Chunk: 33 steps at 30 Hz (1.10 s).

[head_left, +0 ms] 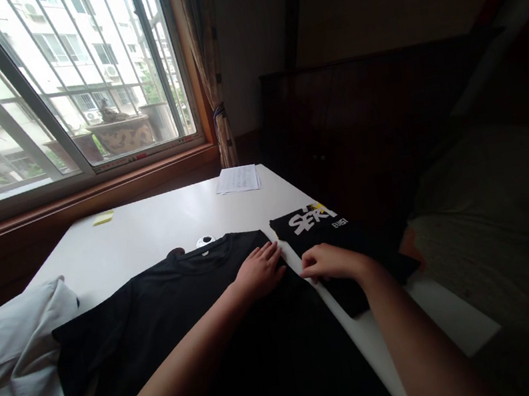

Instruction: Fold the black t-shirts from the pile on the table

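A black T-shirt (180, 334) lies spread on the white table (166, 218), neckline toward the window. One sleeve sticks out at the left; no sleeve extends from its right side. My left hand (260, 269) rests flat on the shirt's right shoulder, fingers stretched out. Just to its right, my right hand (330, 261) is closed, thumb and fingers together beside the shirt's right edge; what they hold, if anything, is hidden. Beneath and behind that hand is a second black garment (367, 238) with white lettering and a yellow print, apparently folded.
Crumpled white-grey cloth (14, 368) lies at the left. Papers (238, 179) and a yellow note pad (103, 218) sit toward the back. A small round white object (206, 241) and a dark one are by the collar. A barred window (73, 88) is behind.
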Available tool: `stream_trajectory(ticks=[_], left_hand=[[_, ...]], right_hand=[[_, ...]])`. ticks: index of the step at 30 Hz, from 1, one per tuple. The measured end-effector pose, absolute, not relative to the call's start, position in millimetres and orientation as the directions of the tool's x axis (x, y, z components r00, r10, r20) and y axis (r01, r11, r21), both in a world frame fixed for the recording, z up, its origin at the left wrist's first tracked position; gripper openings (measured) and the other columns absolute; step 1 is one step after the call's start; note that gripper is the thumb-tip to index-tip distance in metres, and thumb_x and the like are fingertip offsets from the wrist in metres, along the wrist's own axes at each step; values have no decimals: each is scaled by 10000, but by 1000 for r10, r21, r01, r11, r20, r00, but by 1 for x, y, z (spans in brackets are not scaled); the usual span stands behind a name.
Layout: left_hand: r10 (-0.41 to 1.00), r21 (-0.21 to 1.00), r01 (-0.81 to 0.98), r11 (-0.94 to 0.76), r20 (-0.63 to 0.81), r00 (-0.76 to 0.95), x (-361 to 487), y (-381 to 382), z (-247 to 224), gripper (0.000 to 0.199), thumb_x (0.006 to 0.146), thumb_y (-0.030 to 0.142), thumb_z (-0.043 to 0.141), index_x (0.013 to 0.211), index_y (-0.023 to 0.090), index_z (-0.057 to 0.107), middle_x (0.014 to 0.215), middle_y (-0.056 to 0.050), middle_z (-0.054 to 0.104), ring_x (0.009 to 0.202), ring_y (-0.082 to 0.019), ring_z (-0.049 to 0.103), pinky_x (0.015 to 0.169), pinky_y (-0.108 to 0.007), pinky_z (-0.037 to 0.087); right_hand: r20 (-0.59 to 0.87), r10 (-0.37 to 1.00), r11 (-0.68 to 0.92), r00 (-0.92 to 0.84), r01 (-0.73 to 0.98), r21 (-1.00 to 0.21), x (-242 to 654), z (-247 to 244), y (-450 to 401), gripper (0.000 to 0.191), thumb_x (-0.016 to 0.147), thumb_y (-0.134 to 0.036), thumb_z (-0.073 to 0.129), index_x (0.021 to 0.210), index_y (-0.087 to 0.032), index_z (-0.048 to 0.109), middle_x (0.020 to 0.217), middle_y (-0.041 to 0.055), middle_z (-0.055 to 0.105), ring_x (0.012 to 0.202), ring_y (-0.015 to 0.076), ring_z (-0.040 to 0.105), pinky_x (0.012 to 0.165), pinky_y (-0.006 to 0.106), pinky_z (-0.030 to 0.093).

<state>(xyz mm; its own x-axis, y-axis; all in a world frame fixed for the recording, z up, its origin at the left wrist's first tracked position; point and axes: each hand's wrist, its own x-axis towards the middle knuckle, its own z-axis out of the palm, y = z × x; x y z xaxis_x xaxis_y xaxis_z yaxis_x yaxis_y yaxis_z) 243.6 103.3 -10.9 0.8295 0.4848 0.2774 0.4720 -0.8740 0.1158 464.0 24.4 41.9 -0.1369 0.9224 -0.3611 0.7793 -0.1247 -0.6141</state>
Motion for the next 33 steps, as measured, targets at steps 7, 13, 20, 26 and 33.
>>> stream_trajectory(ticks=[7, 13, 20, 26, 33], left_hand=[[539, 125, 525, -842, 195, 819, 242, 117, -21, 634, 1043, 514, 360, 1587, 192, 299, 1649, -104, 273, 1535, -239, 249, 1254, -492, 221], [601, 115, 590, -799, 191, 776, 245, 142, -23, 644, 1043, 524, 338, 1607, 226, 248, 1655, -84, 266, 1543, -248, 225, 1255, -521, 193], [631, 123, 619, -776, 175, 756, 251, 151, -26, 667, 1037, 546, 321, 1612, 217, 239, 1663, -87, 230, 1546, -267, 214, 1248, -562, 187], [622, 117, 611, -783, 190, 760, 250, 153, -29, 660, 1040, 529, 325, 1615, 221, 224, 1666, -89, 226, 1548, -259, 209, 1250, -549, 178], [631, 133, 616, -776, 161, 759, 251, 157, -26, 633, 1044, 510, 311, 1610, 234, 244, 1667, -67, 222, 1545, -246, 220, 1252, -543, 179]], right_hand=[[-477, 869, -188, -130, 805, -563, 458, 31, 28, 224, 788, -385, 732, 736, -181, 656, 660, 24, 717, 526, 132, 589, 494, 236, 383], [-499, 858, -212, -124, 798, -563, 459, 28, 29, 271, 776, -416, 755, 699, -184, 637, 656, 24, 717, 522, 127, 589, 503, 236, 385], [-463, 874, -176, -151, 789, -589, 458, 37, 26, 228, 799, -393, 717, 739, -182, 657, 653, 30, 709, 520, 143, 600, 491, 237, 395], [-228, 971, -75, -70, 820, -568, 448, 37, 31, 300, 881, -472, 649, 781, -189, 651, 711, 25, 706, 633, 152, 623, 552, 233, 396], [-334, 940, -115, -69, 857, -503, 451, 24, 36, 244, 785, -397, 769, 733, -199, 636, 586, -15, 626, 558, 140, 578, 512, 238, 351]])
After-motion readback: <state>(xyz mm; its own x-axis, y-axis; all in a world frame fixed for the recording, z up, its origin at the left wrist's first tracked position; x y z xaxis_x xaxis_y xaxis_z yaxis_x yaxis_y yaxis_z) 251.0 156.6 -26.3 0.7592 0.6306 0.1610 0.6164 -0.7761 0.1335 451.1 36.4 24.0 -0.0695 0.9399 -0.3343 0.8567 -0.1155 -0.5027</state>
